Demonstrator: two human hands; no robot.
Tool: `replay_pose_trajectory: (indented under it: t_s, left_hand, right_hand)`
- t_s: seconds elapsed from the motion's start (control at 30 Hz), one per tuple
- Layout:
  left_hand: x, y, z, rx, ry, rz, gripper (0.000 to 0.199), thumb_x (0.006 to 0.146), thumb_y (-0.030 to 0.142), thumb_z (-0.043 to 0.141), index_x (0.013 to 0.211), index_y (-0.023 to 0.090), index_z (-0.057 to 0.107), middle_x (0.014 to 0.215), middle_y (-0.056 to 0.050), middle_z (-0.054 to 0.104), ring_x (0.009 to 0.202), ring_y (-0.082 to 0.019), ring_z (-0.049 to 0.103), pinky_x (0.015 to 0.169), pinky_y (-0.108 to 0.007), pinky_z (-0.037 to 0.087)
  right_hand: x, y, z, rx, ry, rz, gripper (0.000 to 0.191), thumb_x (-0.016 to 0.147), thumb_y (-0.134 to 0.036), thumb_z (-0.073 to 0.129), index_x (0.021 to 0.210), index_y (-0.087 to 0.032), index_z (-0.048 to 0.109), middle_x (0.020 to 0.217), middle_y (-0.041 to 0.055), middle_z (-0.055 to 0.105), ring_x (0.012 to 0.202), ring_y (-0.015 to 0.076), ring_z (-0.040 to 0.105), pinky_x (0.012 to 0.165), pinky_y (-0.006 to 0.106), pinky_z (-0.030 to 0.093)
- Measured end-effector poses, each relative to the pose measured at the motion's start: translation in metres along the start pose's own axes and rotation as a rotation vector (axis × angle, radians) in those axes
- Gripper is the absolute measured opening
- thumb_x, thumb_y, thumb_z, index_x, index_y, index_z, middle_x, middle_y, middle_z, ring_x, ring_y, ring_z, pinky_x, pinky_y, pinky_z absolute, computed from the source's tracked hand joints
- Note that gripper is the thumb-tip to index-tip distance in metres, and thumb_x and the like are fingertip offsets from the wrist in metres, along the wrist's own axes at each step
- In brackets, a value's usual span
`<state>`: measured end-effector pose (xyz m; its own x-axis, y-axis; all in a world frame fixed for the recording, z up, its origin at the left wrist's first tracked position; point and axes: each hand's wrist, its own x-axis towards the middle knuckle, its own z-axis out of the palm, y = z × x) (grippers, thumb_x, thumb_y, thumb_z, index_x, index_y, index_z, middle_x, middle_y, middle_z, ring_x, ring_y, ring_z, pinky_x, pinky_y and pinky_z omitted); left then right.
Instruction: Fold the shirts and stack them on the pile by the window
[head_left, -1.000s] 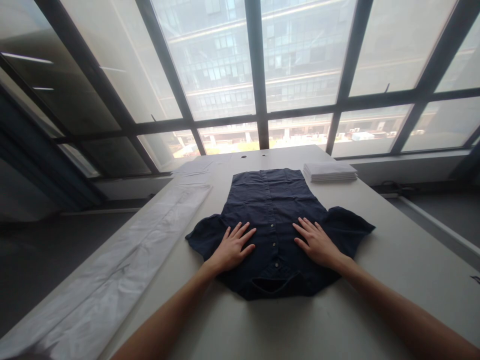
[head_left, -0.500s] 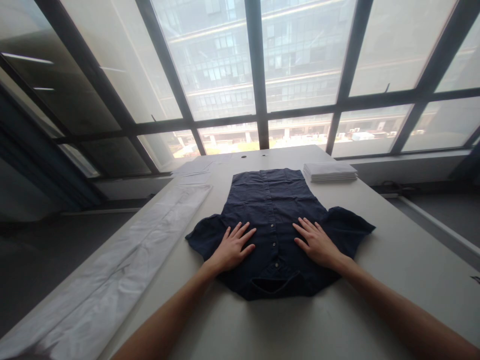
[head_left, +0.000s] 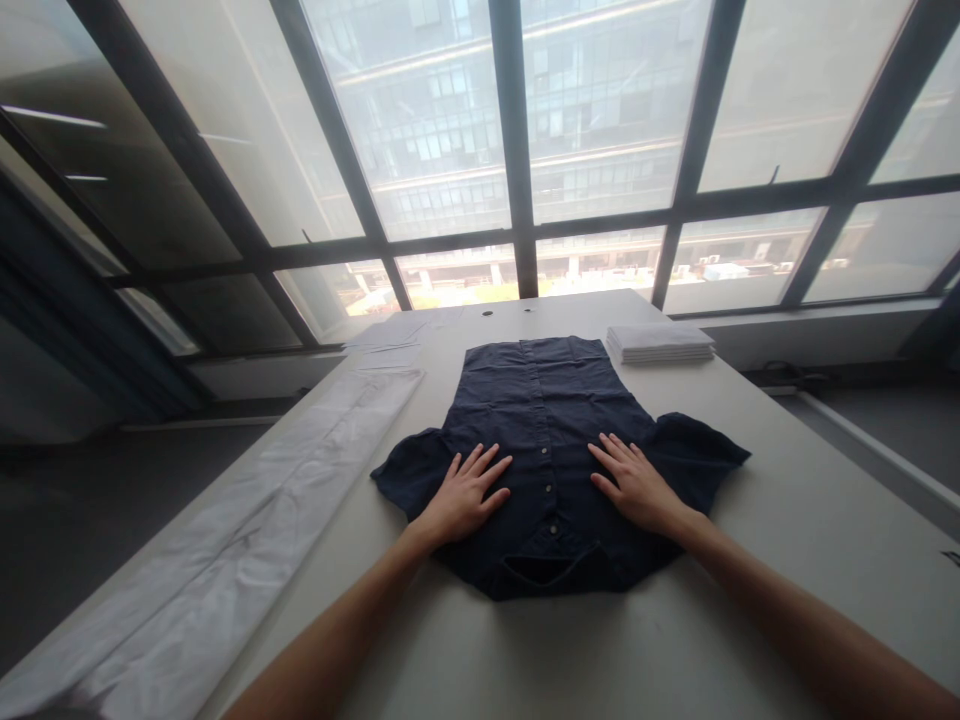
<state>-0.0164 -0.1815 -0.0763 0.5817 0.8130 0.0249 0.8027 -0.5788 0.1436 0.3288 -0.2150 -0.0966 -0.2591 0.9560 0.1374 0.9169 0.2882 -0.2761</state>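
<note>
A dark navy short-sleeved shirt (head_left: 541, 400) lies spread front side up, its collar opening towards me and its hem towards the window. A row of small pale buttons runs down its middle. My left hand (head_left: 469, 492) rests flat on the shirt, left of the buttons near the left sleeve, fingers spread. On the other side of the buttons, my right hand (head_left: 634, 485) lies flat near the right sleeve, its fingers also apart. Both palms touch the cloth and neither hand grips it.
The shirt is on a white table (head_left: 795, 560). A folded stack of white cloth (head_left: 660, 343) sits at the back right. Along the left edge stretches a long clear plastic-like cover (head_left: 247, 540), with thin white sheets (head_left: 386, 340) behind it. Large windows (head_left: 600, 110) stand beyond the table.
My right hand has shifted very slightly to the right on the shirt. My left hand and the shirt look the same.
</note>
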Motion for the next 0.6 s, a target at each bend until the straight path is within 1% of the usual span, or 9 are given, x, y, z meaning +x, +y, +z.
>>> replay_pose_trajectory:
  t_s: [0.13, 0.23, 0.4, 0.6]
  left_hand:
    - [0.000, -0.001, 0.000, 0.007, -0.010, -0.001, 0.059, 0.104, 0.060, 0.035, 0.158, 0.038, 0.031, 0.168, 0.000, 0.019, 0.155, -0.030, 0.015, 0.122, -0.060, 0.013]
    - [0.000, -0.001, 0.001, 0.013, -0.018, -0.010, 0.058, 0.104, 0.059, 0.036, 0.158, 0.039, 0.031, 0.168, 0.001, 0.019, 0.155, -0.030, 0.014, 0.122, -0.060, 0.013]
    - [0.001, 0.001, -0.001, 0.014, -0.026, -0.017, 0.058, 0.104, 0.059, 0.036, 0.158, 0.038, 0.031, 0.168, 0.001, 0.018, 0.155, -0.030, 0.014, 0.122, -0.060, 0.013]
    - [0.000, 0.003, -0.003, 0.014, -0.034, -0.022, 0.058, 0.104, 0.058, 0.036, 0.158, 0.037, 0.031, 0.168, 0.000, 0.018, 0.155, -0.030, 0.014, 0.122, -0.060, 0.013]
  right_hand:
    - [0.000, 0.002, -0.001, 0.019, 0.009, 0.004, 0.060, 0.101, -0.047, 0.041, 0.154, -0.018, 0.043, 0.164, 0.0132, 0.028, 0.153, 0.0265, 0.022, 0.123, 0.049, 0.020]
    - [-0.001, 0.005, -0.001, -0.002, 0.010, 0.021, 0.059, 0.101, -0.047, 0.041, 0.154, -0.018, 0.043, 0.164, 0.0137, 0.029, 0.153, 0.0276, 0.022, 0.123, 0.051, 0.019]
    - [-0.002, 0.014, -0.001, -0.040, 0.012, 0.093, 0.059, 0.102, -0.047, 0.039, 0.154, -0.020, 0.043, 0.164, 0.0130, 0.027, 0.154, 0.0287, 0.018, 0.122, 0.055, 0.017]
    - [-0.002, 0.018, 0.001, -0.051, 0.019, 0.105, 0.059, 0.102, -0.048, 0.038, 0.154, -0.020, 0.043, 0.165, 0.0119, 0.028, 0.154, 0.0281, 0.017, 0.123, 0.055, 0.017]
